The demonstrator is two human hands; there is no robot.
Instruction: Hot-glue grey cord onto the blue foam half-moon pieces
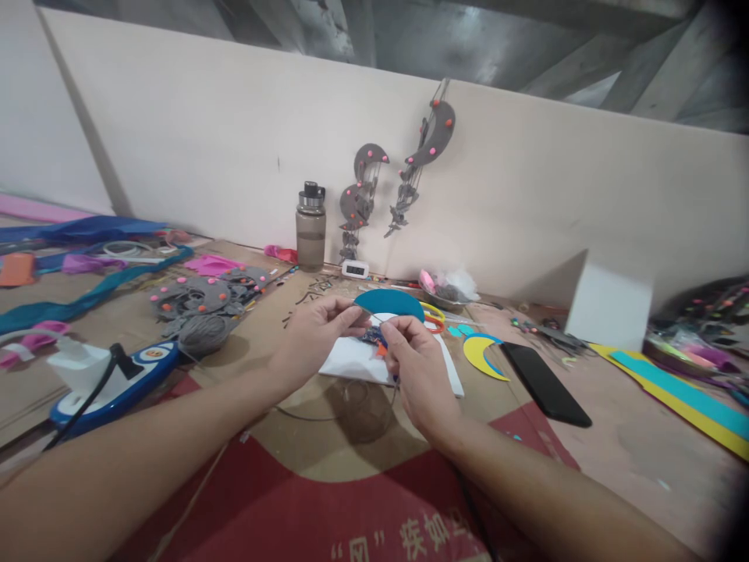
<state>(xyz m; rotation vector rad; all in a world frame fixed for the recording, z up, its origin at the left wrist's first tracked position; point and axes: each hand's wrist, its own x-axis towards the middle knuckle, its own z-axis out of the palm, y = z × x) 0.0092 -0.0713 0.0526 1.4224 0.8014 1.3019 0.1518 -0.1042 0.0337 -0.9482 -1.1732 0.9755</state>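
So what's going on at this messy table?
A person is doing craft work with both hands over a cardboard-covered table. The left hand pinches the edge of a teal felt piece, and the right hand pinches something small beside it; a thin grey thread loops down below the hands. A white sheet lies under them. Nearby lie a grey yarn ball, a black phone and a water bottle.

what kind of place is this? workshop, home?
Probably a small craft workbench in a bare, unfinished room. Grey felt crescent ornaments hang on the plywood board, more felt cutouts and a yarn ball lie on the cardboard-covered table, and both hands work a teal felt piece.
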